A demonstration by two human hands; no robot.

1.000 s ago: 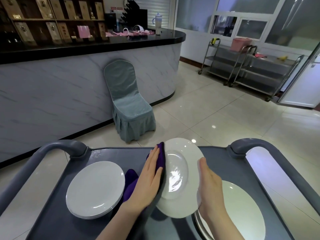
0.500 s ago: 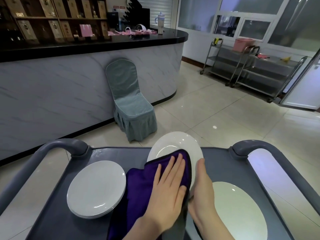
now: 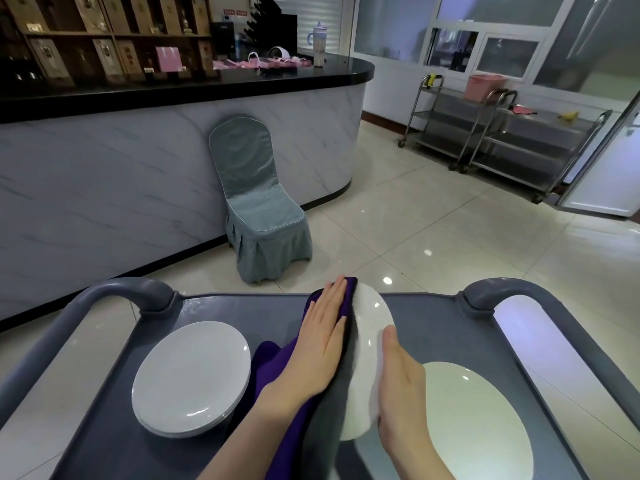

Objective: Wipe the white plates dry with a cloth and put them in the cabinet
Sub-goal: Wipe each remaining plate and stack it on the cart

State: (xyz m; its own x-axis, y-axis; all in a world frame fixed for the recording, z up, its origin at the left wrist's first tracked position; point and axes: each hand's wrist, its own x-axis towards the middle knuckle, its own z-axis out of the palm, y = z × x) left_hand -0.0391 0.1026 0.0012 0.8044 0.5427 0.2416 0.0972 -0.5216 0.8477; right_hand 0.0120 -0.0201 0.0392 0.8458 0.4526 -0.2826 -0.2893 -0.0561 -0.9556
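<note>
Wiping stage, judged early: one plate (image 3: 372,341) held on edge above the cart (image 3: 242,306), stack (image 3: 190,375) at left, further plates (image 3: 478,427) at right, no cabinet in view. Cloth (image 3: 298,420) pressed flat to the plate by left hand (image 3: 322,344), fingers (image 3: 334,299) straight and together. Right hand (image 3: 401,386) steadying the opposite side, thumb along the face; remaining fingers hidden, so curl impossible to tell.

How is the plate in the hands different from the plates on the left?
The held plate stands on edge; the left plates lie flat on the cart. The held plate is single; the left plates are stacked. A purple cloth is pressed on the held plate; the left plates are uncovered on top. Both are white and round.
</note>
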